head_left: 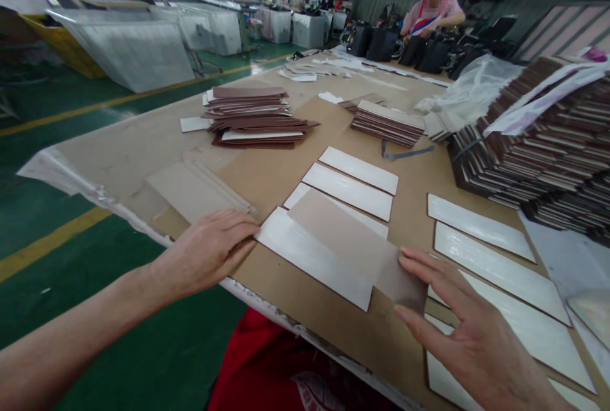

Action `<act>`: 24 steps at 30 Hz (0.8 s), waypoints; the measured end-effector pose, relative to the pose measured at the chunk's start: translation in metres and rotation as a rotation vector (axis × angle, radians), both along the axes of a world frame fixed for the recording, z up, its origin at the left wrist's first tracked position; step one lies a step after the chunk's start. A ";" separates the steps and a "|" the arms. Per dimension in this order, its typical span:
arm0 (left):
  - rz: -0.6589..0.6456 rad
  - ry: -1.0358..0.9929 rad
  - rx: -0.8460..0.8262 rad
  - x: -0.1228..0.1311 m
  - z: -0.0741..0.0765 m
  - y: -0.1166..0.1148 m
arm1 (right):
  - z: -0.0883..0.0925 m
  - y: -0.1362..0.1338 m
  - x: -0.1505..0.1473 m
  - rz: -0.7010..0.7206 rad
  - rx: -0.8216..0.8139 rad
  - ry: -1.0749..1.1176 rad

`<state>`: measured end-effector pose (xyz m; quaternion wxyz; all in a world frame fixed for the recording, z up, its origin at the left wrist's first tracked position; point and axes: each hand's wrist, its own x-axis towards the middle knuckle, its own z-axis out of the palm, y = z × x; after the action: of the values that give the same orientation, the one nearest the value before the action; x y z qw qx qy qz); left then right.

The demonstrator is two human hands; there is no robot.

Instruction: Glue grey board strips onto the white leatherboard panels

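Observation:
My right hand [476,328] grips the right end of a thin beige-grey sheet [343,230] between thumb and fingers. The sheet slants over a white-faced rectangular panel [309,258] and partly covers another behind it. At that front panel's left corner, my left hand [214,246] has its fingers pressed together; the thumb is partly hidden. Beside this hand lies a fanned stack of beige sheets [190,188]. More white-faced panels with dark edges, such as a panel [347,190], lie in a row behind. A second row of white-faced panels [500,277] runs past my right hand.
Brown panels [257,112] are piled at the back left of the table [119,157]. A smaller stack [388,122], a grey strip [410,152] and a tall pile [538,138] stand further right. Across the table a person [431,11] works beside black bags [381,42].

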<state>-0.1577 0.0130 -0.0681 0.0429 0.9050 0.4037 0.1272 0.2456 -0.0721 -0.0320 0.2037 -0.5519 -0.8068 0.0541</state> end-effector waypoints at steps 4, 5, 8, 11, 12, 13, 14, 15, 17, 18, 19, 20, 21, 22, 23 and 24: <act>-0.016 -0.018 0.037 0.000 -0.005 -0.009 | -0.003 0.008 -0.012 0.086 -0.005 -0.038; -0.026 -0.025 0.049 0.000 -0.006 -0.009 | -0.005 0.010 -0.014 0.098 -0.009 -0.041; -0.047 -0.052 0.077 0.000 -0.009 -0.009 | -0.011 0.016 -0.019 0.120 -0.028 -0.046; -0.065 -0.076 0.100 0.000 -0.012 -0.009 | -0.017 0.020 -0.024 0.139 -0.048 -0.051; -0.072 -0.080 0.106 0.000 -0.013 -0.009 | -0.019 0.022 -0.026 0.145 -0.051 -0.052; -0.077 -0.081 0.109 0.000 -0.013 -0.009 | -0.020 0.023 -0.027 0.150 -0.055 -0.053; -0.081 -0.078 0.109 0.000 -0.014 -0.010 | -0.021 0.024 -0.028 0.155 -0.057 -0.055; -0.081 -0.074 0.108 0.000 -0.015 -0.010 | -0.023 0.025 -0.029 0.159 -0.061 -0.057; -0.072 -0.073 0.107 0.000 -0.016 -0.011 | -0.024 0.026 -0.030 0.159 -0.070 -0.062; -0.064 -0.076 0.106 0.000 -0.017 -0.012 | -0.025 0.027 -0.030 0.158 -0.077 -0.065; -0.057 -0.081 0.104 0.000 -0.017 -0.012 | -0.026 0.027 -0.030 0.156 -0.083 -0.068; -0.049 -0.086 0.101 0.000 -0.018 -0.012 | -0.027 0.027 -0.030 0.153 -0.090 -0.071; -0.042 -0.091 0.098 0.000 -0.019 -0.013 | -0.028 0.027 -0.030 0.148 -0.093 -0.072; -0.038 -0.094 0.094 0.000 -0.020 -0.013 | -0.029 0.028 -0.030 0.147 -0.094 -0.072; -0.034 -0.094 0.089 0.000 -0.021 -0.012 | -0.030 0.028 -0.031 0.146 -0.097 -0.072; -0.034 -0.093 0.086 0.000 -0.021 -0.012 | -0.030 0.028 -0.031 0.145 -0.099 -0.072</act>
<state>-0.1581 0.0007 -0.0892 0.0249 0.9058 0.3800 0.1856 0.2146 -0.0436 -0.0624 0.1426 -0.5030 -0.8479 0.0885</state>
